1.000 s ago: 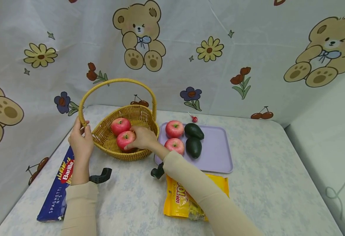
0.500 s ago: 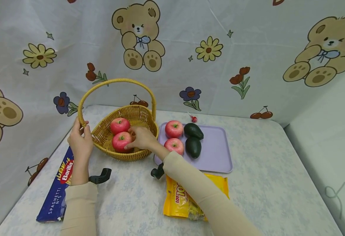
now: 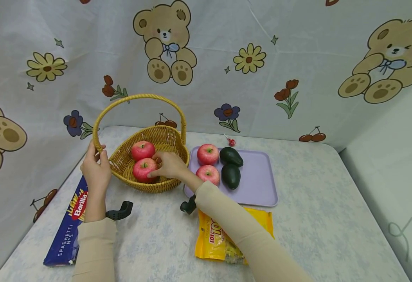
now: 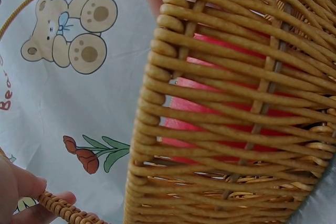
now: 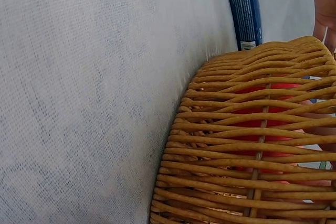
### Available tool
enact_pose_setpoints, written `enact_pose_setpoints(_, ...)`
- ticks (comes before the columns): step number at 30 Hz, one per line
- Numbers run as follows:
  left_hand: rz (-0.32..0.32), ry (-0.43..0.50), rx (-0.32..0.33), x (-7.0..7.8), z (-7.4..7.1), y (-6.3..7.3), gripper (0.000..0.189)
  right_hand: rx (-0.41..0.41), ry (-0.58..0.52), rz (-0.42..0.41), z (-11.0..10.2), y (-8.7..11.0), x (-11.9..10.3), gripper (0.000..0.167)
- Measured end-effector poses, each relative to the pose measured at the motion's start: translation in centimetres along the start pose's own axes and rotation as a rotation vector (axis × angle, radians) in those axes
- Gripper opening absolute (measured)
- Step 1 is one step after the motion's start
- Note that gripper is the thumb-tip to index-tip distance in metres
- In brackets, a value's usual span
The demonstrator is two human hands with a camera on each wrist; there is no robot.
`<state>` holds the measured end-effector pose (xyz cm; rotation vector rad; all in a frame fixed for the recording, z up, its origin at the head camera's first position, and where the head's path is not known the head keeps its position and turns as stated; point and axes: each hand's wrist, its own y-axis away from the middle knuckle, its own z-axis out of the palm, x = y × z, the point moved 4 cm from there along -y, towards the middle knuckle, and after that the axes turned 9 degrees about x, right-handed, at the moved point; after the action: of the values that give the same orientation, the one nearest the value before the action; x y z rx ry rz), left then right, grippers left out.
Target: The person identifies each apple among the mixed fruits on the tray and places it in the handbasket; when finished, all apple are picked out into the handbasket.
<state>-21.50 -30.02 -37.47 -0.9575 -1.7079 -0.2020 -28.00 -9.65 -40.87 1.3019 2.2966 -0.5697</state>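
Observation:
A yellow wicker basket point(image 3: 163, 186) with a tall arched handle stands at the left of the table. My left hand point(image 3: 96, 168) grips the foot of the handle on its left side; the left wrist view also shows fingers around the wrapped handle point(image 4: 65, 208). Two red apples are inside, one point(image 3: 143, 150) behind the other. Reaching in from the right, my right hand point(image 3: 170, 165) holds the nearer apple point(image 3: 144, 170) between thumb and fingers. Red shows through the weave in both wrist views, where the basket wall point(image 5: 231, 129) hides most of the right hand.
Right of the basket, a lilac tray point(image 3: 256, 176) carries two apples point(image 3: 208, 154) and two avocados point(image 3: 231, 176). A lollipop point(image 3: 231, 141) lies behind it. A yellow snack bag point(image 3: 209, 243) is partly under the right forearm. A blue spaghetti pack point(image 3: 65, 235) lies along the left edge.
The nearer apple has shifted a little left and down inside the basket, with the right hand on it. My left hand has stayed on the handle.

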Motion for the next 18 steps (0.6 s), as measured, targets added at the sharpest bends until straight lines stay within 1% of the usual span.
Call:
enact_pose_setpoints(5,0.018,-0.026,0.015,-0.1,0.0,0.0,0.039,-0.023,0.022,0.004,0.0,0.3,-0.1,0.064)
enact_pose_setpoints(8,0.013,-0.034,0.014,-0.1,0.0,0.0,0.039,-0.036,0.000,0.000,-0.2,0.5,-0.1,0.065)
enact_pose_setpoints(10,0.011,-0.030,0.012,-0.1,-0.1,0.0,0.039,-0.036,-0.059,-0.018,-0.6,0.6,-0.1,0.065)
enact_pose_setpoints(13,0.014,-0.014,0.011,-0.1,-0.1,0.0,0.039,-0.038,-0.194,-0.064,-1.6,1.0,-0.3,0.063)
enact_pose_setpoints(16,0.019,-0.003,0.008,-0.1,-0.1,0.0,0.039,-0.037,-0.315,-0.116,-3.1,1.9,-0.4,0.062)
enact_pose_setpoints(18,0.018,-0.007,0.006,0.0,-0.1,0.0,0.041,-0.035,-0.368,-0.126,-4.4,2.7,-0.5,0.062)
